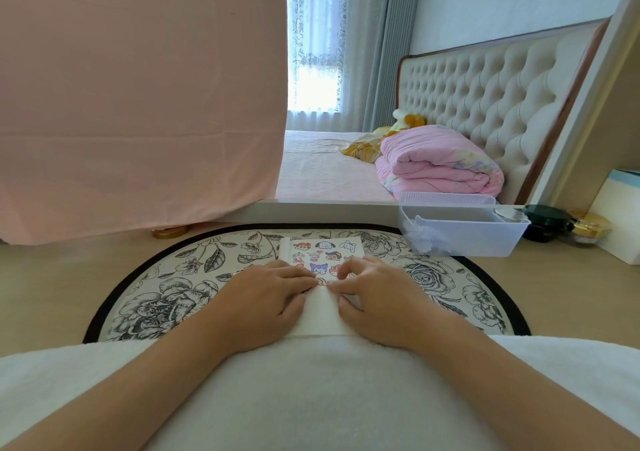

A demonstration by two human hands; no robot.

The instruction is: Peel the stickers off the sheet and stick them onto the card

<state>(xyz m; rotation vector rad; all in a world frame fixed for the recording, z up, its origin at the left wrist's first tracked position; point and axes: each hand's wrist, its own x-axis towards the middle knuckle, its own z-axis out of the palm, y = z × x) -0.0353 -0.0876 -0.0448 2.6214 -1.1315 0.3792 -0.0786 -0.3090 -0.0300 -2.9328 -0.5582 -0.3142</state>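
Left hand (263,294) lies flat, fingers straight, pressing paper down, gripping nothing. Right hand (377,294) has its fingers curled, with the index tip next to a small pinkish round sticker (321,281). I can't tell whether it pinches the sticker's edge or just rubs it. Both sets of fingertips meet at that sticker, at the centre of the round black-rimmed mat with the grey floral print (173,291). The glossy white sticker sheet of small cartoon characters (323,248) runs from mat centre toward the mat's far edge, its near part under the fingers. The plain matte white rectangular card (322,312) runs from mat centre to the near edge, between the two hands. Which one overlaps the other at the seam isn't visible. My read of the step: lifting or seating one sticker at the sheet/card boundary. To do it well, keep the left palm pinning the paper so nothing slides, start at a corner with a nail, peel low and slow so the thin film doesn't curl or tear, then lay it from one edge and smooth outward. The sheet looks slick and the card looks toothier, so I expect a firm bond and little chance to reposition. A clear rectangular plastic bin (460,232) sits just off the mat's far-right rim.
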